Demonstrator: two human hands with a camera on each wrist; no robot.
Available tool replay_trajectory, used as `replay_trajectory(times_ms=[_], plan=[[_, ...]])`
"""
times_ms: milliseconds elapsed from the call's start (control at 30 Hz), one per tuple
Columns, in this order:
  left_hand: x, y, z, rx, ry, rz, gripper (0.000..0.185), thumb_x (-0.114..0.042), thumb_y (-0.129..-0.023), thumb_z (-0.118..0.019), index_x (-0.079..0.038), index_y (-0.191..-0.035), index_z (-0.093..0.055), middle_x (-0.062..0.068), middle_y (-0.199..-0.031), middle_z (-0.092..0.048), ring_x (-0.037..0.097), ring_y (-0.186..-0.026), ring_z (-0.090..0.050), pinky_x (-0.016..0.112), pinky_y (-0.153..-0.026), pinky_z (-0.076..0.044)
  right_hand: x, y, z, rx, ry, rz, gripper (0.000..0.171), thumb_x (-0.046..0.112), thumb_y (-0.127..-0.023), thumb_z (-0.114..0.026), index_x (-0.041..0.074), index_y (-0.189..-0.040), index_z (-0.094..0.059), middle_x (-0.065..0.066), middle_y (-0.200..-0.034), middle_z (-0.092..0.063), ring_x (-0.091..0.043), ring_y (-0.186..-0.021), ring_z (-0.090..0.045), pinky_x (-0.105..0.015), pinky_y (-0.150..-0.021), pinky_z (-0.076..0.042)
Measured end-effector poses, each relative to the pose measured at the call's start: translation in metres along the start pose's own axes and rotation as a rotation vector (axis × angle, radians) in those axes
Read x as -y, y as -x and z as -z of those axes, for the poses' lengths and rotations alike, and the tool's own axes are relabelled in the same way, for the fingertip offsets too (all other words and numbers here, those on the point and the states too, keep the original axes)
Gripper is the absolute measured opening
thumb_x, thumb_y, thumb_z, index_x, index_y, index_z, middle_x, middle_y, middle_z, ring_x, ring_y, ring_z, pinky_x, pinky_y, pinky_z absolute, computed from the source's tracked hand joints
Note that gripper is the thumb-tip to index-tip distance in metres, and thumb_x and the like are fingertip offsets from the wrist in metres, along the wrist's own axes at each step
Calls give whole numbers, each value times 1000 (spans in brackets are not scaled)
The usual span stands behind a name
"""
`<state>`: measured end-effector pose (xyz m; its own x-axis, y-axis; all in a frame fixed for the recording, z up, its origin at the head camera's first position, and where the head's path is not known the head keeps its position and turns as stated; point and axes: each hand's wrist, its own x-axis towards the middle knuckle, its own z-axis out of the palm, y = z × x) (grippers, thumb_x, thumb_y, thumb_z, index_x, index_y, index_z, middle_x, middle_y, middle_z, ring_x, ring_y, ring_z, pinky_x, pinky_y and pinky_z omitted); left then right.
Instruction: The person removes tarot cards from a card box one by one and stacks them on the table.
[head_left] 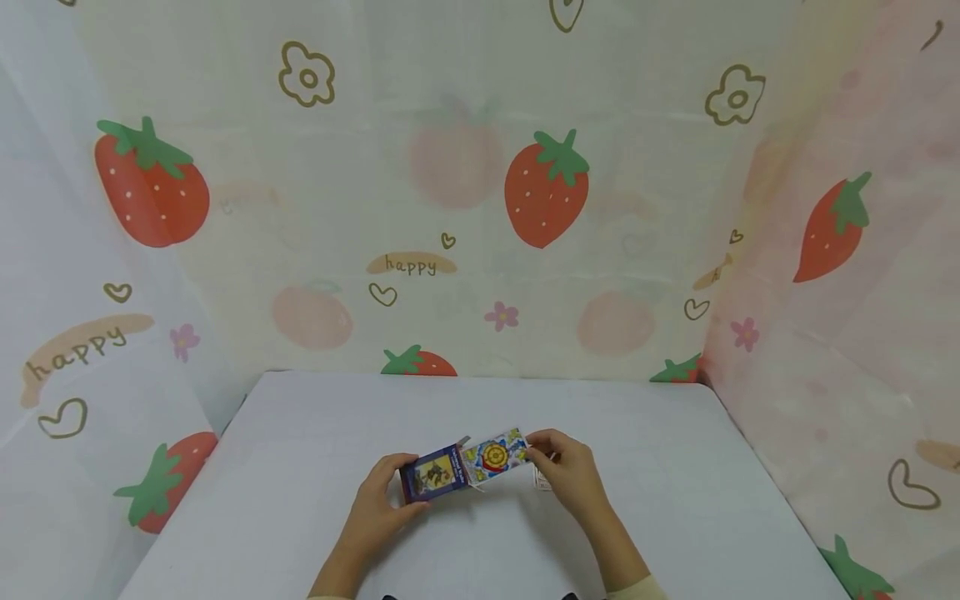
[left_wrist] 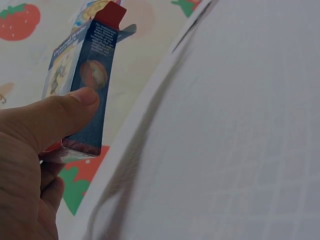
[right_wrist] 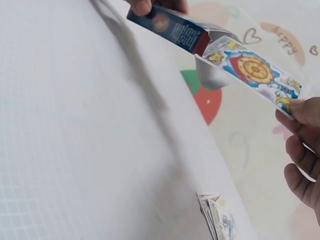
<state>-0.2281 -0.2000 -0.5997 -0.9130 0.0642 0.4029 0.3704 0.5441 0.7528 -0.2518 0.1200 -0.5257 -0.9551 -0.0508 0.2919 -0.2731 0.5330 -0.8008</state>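
My left hand [head_left: 377,507] grips a dark blue card box [head_left: 435,477] by its left end, thumb along the lower side. In the left wrist view, the thumb presses on the box's narrow printed side [left_wrist: 95,55]. The box is tilted, its flaps open at the right end. A tarot card [head_left: 495,456] with a golden wheel picture reaches out of that open end. My right hand [head_left: 570,473] pinches the card's outer end between thumb and fingers. The card's inner end is at the box mouth, close by the white flap [right_wrist: 212,75].
A small pile of cards [right_wrist: 217,220] lies on the white table [head_left: 637,517], partly hidden behind the right hand in the head view. Cloth walls [head_left: 465,208] printed with strawberries stand behind the table and at both sides.
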Motion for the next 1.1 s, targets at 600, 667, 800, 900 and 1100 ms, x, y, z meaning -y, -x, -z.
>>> replay_trajectory(times_ms=[600,667,800,900,1100], plan=[[0,0,1,2,12,3,75,-16,-68,-96,-21,-133,-59,-2,-136,-62,25,-135,-56,49,-119,-42,-3,-5,22,10,35,41,12,13,-93,-76,17,-105,-76,8,-86,-71,-10,-81,-61,-21,-69,-55],[0,0,1,6,15,8,75,-16,-68,-96,-21,-134,-59,-3,-137,-61,25,-135,-55,49,-119,-41,-4,-6,25,15,48,45,13,13,-93,-76,16,-106,-76,8,-87,-71,-10,-81,-62,-22,-69,-55],[0,0,1,8,11,7,76,-16,-67,-96,-18,-134,-60,-1,-137,-61,26,-135,-55,49,-119,-42,-7,-7,31,31,81,60,14,13,-94,-75,16,-107,-75,7,-89,-71,-9,-82,-61,-22,-71,-56],[0,1,1,10,13,7,77,-16,-67,-96,-17,-134,-60,0,-137,-61,27,-135,-55,50,-118,-42,-8,-9,36,49,106,62,13,13,-94,-74,16,-108,-75,8,-90,-70,-9,-82,-61,-22,-72,-56],[1,1,2,26,12,35,75,-19,-69,-95,-21,-135,-59,-2,-139,-60,25,-137,-54,49,-120,-40,-11,-15,45,79,147,85,12,13,-95,-73,14,-107,-75,7,-90,-71,-9,-81,-61,-24,-73,-56]])
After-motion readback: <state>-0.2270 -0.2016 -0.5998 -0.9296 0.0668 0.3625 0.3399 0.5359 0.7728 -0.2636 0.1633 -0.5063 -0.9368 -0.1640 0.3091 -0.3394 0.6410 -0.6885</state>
